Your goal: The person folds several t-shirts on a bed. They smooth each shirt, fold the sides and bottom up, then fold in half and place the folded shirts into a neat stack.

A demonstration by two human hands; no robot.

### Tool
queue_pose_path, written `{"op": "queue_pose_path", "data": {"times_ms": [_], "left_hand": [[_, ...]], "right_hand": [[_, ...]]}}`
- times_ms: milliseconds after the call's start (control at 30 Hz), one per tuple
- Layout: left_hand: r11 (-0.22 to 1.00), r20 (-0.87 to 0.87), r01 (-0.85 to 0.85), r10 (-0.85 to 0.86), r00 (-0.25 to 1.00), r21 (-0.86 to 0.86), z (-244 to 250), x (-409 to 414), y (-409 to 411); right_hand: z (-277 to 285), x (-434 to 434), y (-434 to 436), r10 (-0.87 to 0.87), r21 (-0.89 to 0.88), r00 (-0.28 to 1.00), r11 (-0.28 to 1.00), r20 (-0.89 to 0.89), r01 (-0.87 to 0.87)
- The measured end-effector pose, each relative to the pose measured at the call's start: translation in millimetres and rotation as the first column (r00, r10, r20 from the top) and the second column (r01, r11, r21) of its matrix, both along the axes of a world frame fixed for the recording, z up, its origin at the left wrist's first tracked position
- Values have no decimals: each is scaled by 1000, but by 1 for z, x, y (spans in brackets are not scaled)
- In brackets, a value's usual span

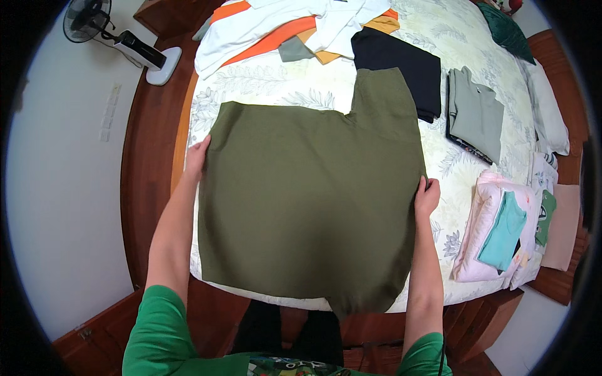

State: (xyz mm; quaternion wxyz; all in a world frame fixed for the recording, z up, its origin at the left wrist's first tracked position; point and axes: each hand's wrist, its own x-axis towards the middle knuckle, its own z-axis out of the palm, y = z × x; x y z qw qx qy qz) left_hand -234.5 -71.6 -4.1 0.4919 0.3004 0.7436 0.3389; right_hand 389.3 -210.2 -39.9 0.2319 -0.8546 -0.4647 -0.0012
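Note:
An olive-green cloth garment lies spread nearly flat on the bed, its lower end hanging a little over the near edge. My left hand pinches its left edge near the upper corner. On the opposite side, my right hand grips the right edge between thumb and fingers. One narrower part, perhaps a sleeve, extends away from me at the upper right and touches a folded black garment. Another narrower part points towards me at the near edge.
White, orange and grey clothes lie loosely at the far side. Folded grey garments are stacked at right, beyond a pink quilt bearing a folded turquoise garment. A fan stands left of the bed.

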Motion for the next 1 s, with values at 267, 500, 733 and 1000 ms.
{"op": "queue_pose_path", "data": {"times_ms": [267,500,733,1000], "left_hand": [[946,-405,125,7,914,299,-51,-46,27],[973,-410,94,0,912,210,-34,-14,48],[950,-853,298,-82,515,89,-45,5,64],[968,-961,247,-25,276,46,-36,33,52]], "right_hand": [[10,-14,9,-105,-361,967,914,234,186],[22,-18,60,229,119,960,961,162,-249],[39,-52,191,322,289,868,932,-378,-220],[37,-85,266,-76,-16,477,992,-876,129]]}}
